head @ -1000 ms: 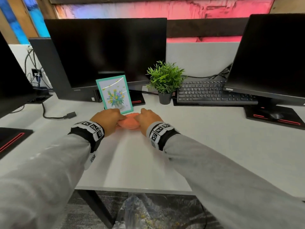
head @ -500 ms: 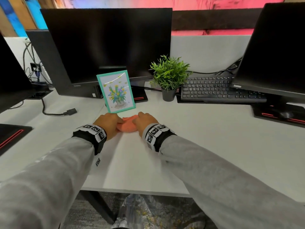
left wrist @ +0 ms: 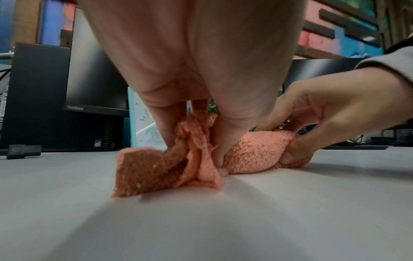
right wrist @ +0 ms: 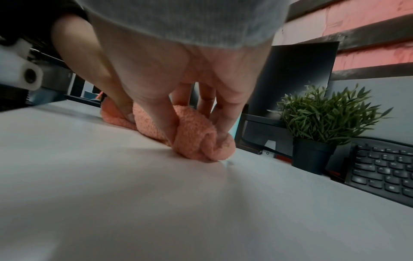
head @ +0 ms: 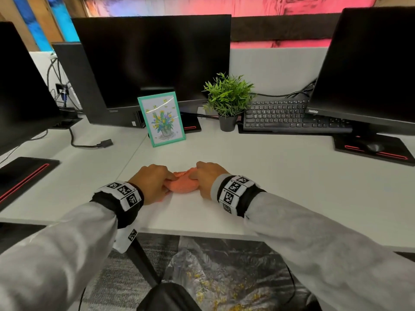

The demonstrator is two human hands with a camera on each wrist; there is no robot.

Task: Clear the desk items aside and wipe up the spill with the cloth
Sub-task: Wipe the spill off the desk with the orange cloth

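Cloth (head: 183, 186): orange, bunched on table (head: 280, 176) near front edge | left hand (head: 152, 184) and right hand (head: 207, 179) both pinch its ends | step: gathering after wipe, likely | next: lift it without dripping

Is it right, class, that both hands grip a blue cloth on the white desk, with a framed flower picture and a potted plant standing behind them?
Not quite: the cloth is orange, not blue, as the head view shows. The rest holds: the left hand and right hand grip it on the white desk, with the framed flower picture and potted plant behind.
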